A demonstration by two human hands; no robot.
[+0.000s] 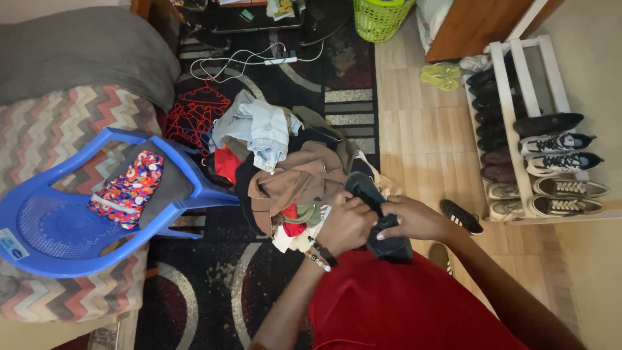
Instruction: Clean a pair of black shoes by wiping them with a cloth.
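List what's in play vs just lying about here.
In play: left hand and right hand both gripping a dark garment; clothes pile beside them.

Lying about: blue chair, shoe rack, green basket, red hangers.

Dim warm indoor light, brightest on the wood floor [414, 129] at right; dark rug [214, 285] murky, soft focus, wide-angle bending at edges.

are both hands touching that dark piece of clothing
Touching. The head view shows the left hand and the right hand both wrapped around the dark garment, fingers pressed into it.
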